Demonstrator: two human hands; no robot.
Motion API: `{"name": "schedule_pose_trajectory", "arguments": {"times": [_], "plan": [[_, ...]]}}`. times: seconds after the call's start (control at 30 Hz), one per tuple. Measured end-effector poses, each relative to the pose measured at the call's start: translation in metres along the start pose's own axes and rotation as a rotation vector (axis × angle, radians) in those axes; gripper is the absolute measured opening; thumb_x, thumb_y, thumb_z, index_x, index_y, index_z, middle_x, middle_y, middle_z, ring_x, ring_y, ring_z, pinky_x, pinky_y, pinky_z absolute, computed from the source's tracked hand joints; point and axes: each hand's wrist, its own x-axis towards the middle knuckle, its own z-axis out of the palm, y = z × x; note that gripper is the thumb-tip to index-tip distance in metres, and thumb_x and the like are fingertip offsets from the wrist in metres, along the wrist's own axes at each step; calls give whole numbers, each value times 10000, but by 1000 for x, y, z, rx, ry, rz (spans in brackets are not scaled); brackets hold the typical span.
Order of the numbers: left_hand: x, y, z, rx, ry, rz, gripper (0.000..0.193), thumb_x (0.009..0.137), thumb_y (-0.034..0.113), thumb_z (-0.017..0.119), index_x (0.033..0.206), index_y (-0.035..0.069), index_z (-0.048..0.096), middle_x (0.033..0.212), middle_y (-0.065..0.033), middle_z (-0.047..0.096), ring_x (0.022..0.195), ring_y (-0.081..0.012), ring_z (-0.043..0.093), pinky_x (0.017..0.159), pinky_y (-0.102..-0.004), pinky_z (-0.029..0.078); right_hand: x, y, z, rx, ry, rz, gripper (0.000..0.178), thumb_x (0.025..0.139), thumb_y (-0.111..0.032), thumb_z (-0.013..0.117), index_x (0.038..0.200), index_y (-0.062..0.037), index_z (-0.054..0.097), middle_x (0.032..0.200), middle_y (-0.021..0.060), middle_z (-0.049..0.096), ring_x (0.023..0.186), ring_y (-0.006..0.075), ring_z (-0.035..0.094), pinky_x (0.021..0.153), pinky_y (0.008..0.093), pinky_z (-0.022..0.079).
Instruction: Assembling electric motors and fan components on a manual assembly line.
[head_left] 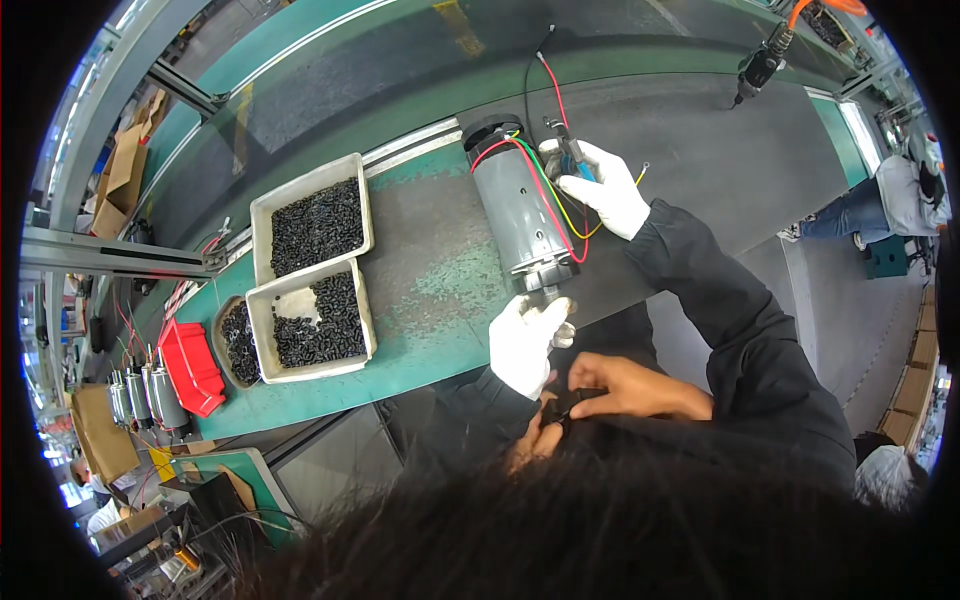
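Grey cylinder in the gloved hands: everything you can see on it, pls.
The grey cylinder has a smooth, metallic-looking body with a few small dark spots, a black end cap at the far end and a bare-metal-looking end piece nearest the wearer. Red and yellow-green wires run along its right side. It lies lengthwise, far end tilted left, over the worn green bench; full contact is unclear. The gloved left hand grips its near end.

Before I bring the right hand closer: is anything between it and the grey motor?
Yes: the red wire and yellow-green wire run between the right hand and the side of the grey motor. Nothing visible separates the left hand from its near end.
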Motion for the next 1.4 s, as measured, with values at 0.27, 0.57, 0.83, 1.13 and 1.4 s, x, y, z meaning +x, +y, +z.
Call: {"name": "schedule_pose_trajectory", "arguments": {"times": [0.27,0.57,0.83,1.13,1.4], "plan": [[0,-5,1,-69,-40,15,290,930,135,623,1140,-33,514,1002,-166,658,675,-136,604,616,-263,506,-7,2,-3,100,-3,8,428,882,-14,594,1307,-2,549,1087,33,609,1038,107,550,967,281,422],[4,-23,-2,-408,-274,-57,528,953,394,588,1307,10,508,1062,-143,629,746,-127,568,628,-273,446,-7,2,-9,168,-1,-15,417,880,4,600,1294,-20,559,1072,27,606,1019,96,540,929,262,426],[2,-9,-2,-285,-208,-37,443,955,275,609,1241,-32,468,1072,-204,628,806,-198,631,700,-303,521,-14,4,-26,-203,110,-174,406,886,-42,624,1287,-28,564,1009,15,622,821,86,552,750,251,473],[1,-22,8,-465,-205,-31,369,940,285,637,1209,59,525,1054,-129,602,795,-130,567,671,-280,469,-67,-32,-38,2,-48,101,457,832,50,585,1286,16,546,1079,73,594,990,159,563,947,304,423],[-10,7,47,605,347,141,295,864,70,688,1072,-90,554,715,-119,660,547,-107,567,542,-248,451,-69,-4,-41,26,99,66,439,879,-24,601,1313,-29,539,982,15,596,739,64,526,654,211,447]]}}
